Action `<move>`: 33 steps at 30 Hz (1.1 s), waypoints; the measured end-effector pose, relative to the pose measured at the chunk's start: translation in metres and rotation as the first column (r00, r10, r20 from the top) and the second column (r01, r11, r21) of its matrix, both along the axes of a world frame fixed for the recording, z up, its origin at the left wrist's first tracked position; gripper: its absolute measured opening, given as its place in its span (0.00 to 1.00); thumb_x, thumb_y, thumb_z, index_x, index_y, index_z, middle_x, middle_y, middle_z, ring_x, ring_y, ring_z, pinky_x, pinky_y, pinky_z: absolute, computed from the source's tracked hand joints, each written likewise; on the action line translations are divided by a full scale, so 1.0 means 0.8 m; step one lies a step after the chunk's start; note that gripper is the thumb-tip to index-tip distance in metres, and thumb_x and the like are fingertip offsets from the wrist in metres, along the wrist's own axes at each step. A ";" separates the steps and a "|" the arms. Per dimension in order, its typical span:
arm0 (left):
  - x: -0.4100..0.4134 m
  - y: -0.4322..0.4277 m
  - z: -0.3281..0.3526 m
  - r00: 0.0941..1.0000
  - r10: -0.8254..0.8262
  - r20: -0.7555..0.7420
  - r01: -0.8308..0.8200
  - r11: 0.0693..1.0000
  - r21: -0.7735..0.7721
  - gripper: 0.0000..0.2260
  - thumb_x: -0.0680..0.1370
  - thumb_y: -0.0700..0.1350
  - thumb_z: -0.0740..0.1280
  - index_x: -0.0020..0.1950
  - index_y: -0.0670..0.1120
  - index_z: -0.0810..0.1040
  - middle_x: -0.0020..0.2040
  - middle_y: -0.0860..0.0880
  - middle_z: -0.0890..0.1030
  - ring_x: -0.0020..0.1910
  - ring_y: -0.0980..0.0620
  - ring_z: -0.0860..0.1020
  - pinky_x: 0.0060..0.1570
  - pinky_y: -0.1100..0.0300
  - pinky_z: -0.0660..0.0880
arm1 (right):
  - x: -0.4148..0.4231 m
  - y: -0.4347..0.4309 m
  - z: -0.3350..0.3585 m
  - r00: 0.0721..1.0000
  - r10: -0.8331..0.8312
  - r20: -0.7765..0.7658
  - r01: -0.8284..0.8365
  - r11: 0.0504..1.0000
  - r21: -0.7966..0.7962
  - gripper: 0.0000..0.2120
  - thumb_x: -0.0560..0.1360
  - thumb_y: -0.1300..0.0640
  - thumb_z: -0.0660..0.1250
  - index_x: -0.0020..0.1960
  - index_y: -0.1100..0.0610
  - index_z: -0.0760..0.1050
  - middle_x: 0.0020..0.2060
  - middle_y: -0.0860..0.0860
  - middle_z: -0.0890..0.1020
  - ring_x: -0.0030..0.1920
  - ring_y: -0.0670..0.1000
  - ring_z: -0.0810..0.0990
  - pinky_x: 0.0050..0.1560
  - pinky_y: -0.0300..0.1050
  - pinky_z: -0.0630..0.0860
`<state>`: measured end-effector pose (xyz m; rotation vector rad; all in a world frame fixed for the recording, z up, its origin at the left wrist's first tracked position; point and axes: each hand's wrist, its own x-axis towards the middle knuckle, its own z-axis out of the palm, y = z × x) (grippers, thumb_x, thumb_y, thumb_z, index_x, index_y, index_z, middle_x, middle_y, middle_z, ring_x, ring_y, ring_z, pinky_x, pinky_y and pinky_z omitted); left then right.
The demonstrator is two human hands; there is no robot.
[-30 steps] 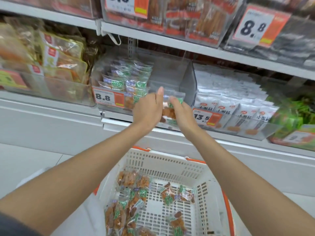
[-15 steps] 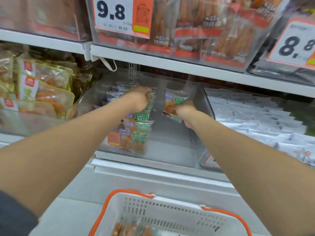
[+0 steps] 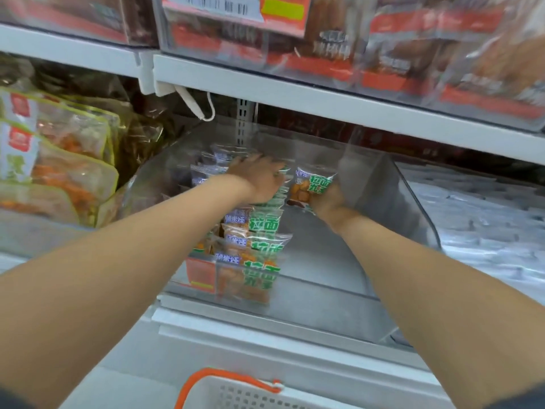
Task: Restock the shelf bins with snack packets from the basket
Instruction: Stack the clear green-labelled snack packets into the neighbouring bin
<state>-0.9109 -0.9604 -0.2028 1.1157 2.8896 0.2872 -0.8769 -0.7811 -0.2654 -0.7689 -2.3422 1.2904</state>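
Observation:
Both my hands reach deep into a clear plastic shelf bin (image 3: 413, 214). My right hand (image 3: 328, 199) grips a snack packet (image 3: 312, 184) with green lettering and orange pieces, held upright near the bin's back. My left hand (image 3: 259, 178) lies palm-down with fingers spread on the row of stacked packets (image 3: 253, 249) along the bin's left side. The white basket (image 3: 236, 392) with an orange handle shows only its top rim at the bottom edge; its contents are hidden.
The bin's right half has bare floor. A shelf board (image 3: 324, 104) hangs close above the hands. Large orange-filled bags (image 3: 59, 172) fill the bin to the left. White packets (image 3: 486, 219) fill the bin to the right. Bins with red-labelled packs sit on the upper shelf.
Both hands rose from the bin's front lip and went deep inside, the right carrying the packet. The view tilted up, so the basket dropped almost out of frame.

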 end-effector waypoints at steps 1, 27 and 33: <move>0.000 0.000 0.000 1.000 0.003 0.003 -0.003 1.000 -0.002 0.23 0.85 0.55 0.46 0.80 0.55 0.51 0.80 0.51 0.51 0.79 0.48 0.47 0.77 0.46 0.45 | 0.003 -0.001 0.002 1.000 -0.017 -0.008 0.017 0.999 0.039 0.28 0.73 0.60 0.74 0.68 0.59 0.63 0.53 0.50 0.74 0.56 0.51 0.75 0.57 0.39 0.70; 0.260 -0.069 0.008 0.965 0.247 -0.090 -0.161 0.826 0.541 0.07 0.75 0.44 0.63 0.40 0.47 0.67 0.35 0.47 0.73 0.39 0.42 0.73 0.35 0.53 0.66 | 0.286 -0.137 0.065 0.882 0.298 -0.364 -0.092 0.869 0.486 0.08 0.71 0.66 0.66 0.48 0.59 0.75 0.38 0.48 0.72 0.34 0.43 0.67 0.39 0.38 0.66; 0.328 -0.084 -0.090 0.920 0.228 0.317 -0.280 0.952 0.127 0.04 0.74 0.46 0.64 0.43 0.47 0.71 0.43 0.47 0.79 0.45 0.44 0.76 0.46 0.53 0.75 | 0.379 -0.129 -0.040 0.940 0.338 0.051 -0.332 0.865 0.376 0.07 0.73 0.62 0.65 0.50 0.55 0.76 0.42 0.49 0.78 0.37 0.48 0.73 0.43 0.46 0.73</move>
